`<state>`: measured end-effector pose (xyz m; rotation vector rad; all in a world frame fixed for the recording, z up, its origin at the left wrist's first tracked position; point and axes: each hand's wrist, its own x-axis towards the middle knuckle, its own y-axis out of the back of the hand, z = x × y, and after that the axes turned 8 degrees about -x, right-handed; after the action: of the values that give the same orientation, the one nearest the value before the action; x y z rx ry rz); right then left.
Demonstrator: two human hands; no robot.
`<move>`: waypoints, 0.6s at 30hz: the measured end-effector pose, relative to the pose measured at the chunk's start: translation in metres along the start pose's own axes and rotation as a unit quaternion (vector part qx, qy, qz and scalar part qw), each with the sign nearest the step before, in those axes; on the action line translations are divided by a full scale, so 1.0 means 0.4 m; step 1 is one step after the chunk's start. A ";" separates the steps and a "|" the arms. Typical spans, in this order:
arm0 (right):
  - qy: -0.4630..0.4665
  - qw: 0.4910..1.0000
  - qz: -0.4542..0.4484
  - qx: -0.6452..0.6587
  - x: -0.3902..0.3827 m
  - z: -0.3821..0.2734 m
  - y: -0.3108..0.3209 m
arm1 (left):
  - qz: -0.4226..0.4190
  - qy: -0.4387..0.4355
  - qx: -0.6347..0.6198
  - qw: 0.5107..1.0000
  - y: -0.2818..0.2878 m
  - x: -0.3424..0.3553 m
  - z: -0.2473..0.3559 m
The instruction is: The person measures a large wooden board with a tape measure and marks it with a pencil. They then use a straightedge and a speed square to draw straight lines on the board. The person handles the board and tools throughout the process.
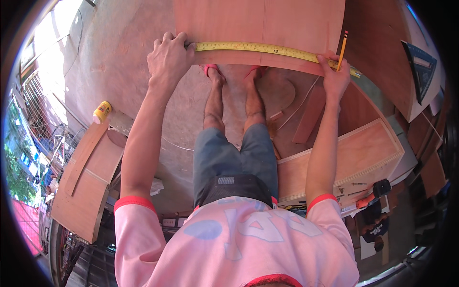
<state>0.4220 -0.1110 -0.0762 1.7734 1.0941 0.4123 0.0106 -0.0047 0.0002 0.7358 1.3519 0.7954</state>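
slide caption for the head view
Left hand, and right hand with pencil, hold a yellow tape measure across a wooden panel.

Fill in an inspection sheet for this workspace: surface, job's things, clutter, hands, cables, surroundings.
Surface: reddish-brown wooden panel, with the concrete floor visible beyond its left side.
Job's things: yellow tape measure stretched across the panel near its near edge; yellow pencil at the right.
Clutter: yellow bottle at left; orange-and-black power tool by the wooden box at right.
Hands: left hand holds one end of the tape; right hand holds the pencil and steadies the tape.
Cables: thin pale cord on the floor, right of the legs; its purpose cannot be told.
Surroundings: wire mesh at far left.
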 end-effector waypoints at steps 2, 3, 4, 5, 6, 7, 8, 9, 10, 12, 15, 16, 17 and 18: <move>0.010 1.000 0.003 -0.003 0.000 0.000 0.001 | 0.001 0.002 0.001 1.000 0.002 -0.003 0.004; 0.018 1.000 0.003 -0.001 0.001 0.000 0.003 | 0.000 0.003 0.001 1.000 0.003 -0.005 0.007; 0.026 1.000 0.003 0.001 0.003 -0.001 0.006 | -0.004 0.007 0.000 1.000 0.003 -0.008 0.009; 0.037 0.999 0.006 0.003 0.005 -0.003 0.008 | -0.007 0.010 0.001 1.000 0.005 -0.009 0.011; 0.035 0.999 -0.003 0.001 0.008 -0.004 0.011 | -0.011 0.015 0.000 1.000 0.007 -0.010 0.012; 0.035 0.999 -0.011 -0.004 0.011 -0.006 0.015 | -0.009 0.014 0.002 1.000 0.008 -0.011 0.013; 0.035 0.999 -0.018 -0.009 0.013 -0.006 0.018 | -0.007 0.013 0.003 1.000 0.009 -0.012 0.014; 0.042 0.999 -0.017 -0.001 0.015 -0.006 0.021 | -0.004 0.012 0.002 1.000 0.008 -0.012 0.015; 0.050 0.999 -0.016 0.006 0.017 -0.004 0.023 | -0.002 0.016 0.001 1.000 0.008 -0.012 0.015; 0.055 0.998 -0.018 0.014 0.019 0.001 0.027 | 0.003 0.022 -0.004 1.000 0.007 -0.012 0.015; 0.054 0.998 -0.029 0.019 0.024 0.012 0.029 | 0.011 0.014 -0.003 1.000 0.003 -0.014 0.013; 0.057 0.998 -0.032 0.021 0.025 0.016 0.029 | 0.015 0.008 -0.003 1.000 0.002 -0.014 0.012; 0.060 0.997 -0.032 0.021 0.027 0.019 0.029 | 0.019 0.002 -0.003 1.000 0.001 -0.014 0.011; 0.053 0.998 -0.036 0.025 0.027 0.021 0.029 | 0.024 -0.004 -0.004 1.000 0.000 -0.014 0.011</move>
<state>0.4395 -0.1083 -0.0721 1.7673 1.2484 0.4422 0.0146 -0.0094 0.0035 0.7670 1.3275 0.8339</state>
